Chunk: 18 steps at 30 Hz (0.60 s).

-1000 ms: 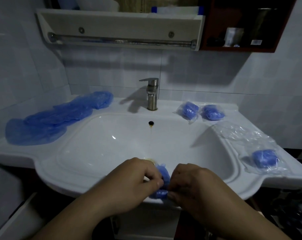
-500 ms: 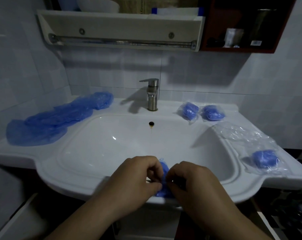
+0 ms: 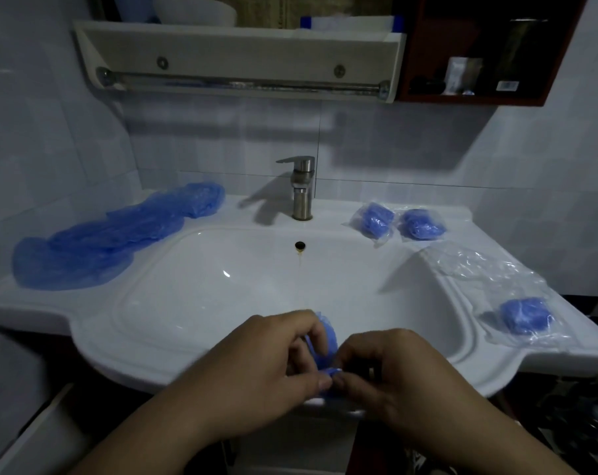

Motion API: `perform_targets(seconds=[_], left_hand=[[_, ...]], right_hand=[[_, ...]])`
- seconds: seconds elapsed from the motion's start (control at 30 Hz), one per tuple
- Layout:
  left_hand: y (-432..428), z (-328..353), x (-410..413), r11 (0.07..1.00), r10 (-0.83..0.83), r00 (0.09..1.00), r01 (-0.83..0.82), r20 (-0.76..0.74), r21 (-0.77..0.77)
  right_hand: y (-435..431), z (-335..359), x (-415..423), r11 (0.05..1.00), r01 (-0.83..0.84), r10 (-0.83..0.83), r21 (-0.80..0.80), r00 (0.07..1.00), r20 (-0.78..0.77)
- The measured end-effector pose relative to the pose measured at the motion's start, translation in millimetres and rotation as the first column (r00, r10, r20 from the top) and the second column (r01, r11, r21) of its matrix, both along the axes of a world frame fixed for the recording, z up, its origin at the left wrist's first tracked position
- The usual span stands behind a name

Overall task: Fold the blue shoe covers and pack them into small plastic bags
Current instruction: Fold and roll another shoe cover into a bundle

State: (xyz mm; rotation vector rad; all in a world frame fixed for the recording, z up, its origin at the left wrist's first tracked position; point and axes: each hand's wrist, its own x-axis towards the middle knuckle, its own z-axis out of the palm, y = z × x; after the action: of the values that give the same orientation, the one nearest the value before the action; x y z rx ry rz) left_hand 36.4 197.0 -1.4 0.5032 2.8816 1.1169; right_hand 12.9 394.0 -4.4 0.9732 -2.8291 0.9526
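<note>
White ceramic sink (image 3: 95, 332) bears loose blue plastic shoe covers (image 3: 95, 245) left, bagged bundles (image 3: 376, 218) right; near, left hand (image 3: 273, 366) and right hand (image 3: 397, 370) fingers pinch a folded blue cover (image 3: 326, 344).

Blue shoe cover (image 3: 326, 341), crumpled small, pinched above basin front

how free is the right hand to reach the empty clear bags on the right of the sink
Probably not yet: the right hand pinches the shoe cover together with the left hand. Otherwise the way to the empty bags looks free.
</note>
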Motion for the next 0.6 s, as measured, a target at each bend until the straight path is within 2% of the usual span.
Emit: perform_targets(seconds=[0.13,0.27,0.33,0.5,0.6], left_hand=[[6.4,-1.7,-1.2,0.998,0.069,0.997,-0.07,-0.037,-0.011],[5.8,-9.5,-5.2,0.978,0.158,0.977,-0.175,-0.143,-0.115],[4.5,-12.2,-7.4,0.972,0.16,0.968,-0.189,-0.195,-0.141],[-2.6,-11.3,-9.9,0.981,0.022,0.987,-0.052,-0.162,-0.187],[-11.2,-4.5,-6.7,0.979,-0.088,0.995,0.076,-0.055,-0.187]], right_hand=[[-8.8,-5.1,2.0,0.992,0.119,-0.12,-0.05,0.993,-0.008],[-14.6,-10.2,2.8,0.988,0.148,-0.149,-0.032,0.988,-0.035],[-16.6,-11.0,1.3,0.988,0.15,-0.147,0.036,0.987,-0.071],[-10.0,-5.2,1.3,0.993,0.034,-0.023,0.115,0.995,-0.093],[-3.1,-1.3,0.9,0.988,-0.019,0.032,0.156,0.996,-0.081]])
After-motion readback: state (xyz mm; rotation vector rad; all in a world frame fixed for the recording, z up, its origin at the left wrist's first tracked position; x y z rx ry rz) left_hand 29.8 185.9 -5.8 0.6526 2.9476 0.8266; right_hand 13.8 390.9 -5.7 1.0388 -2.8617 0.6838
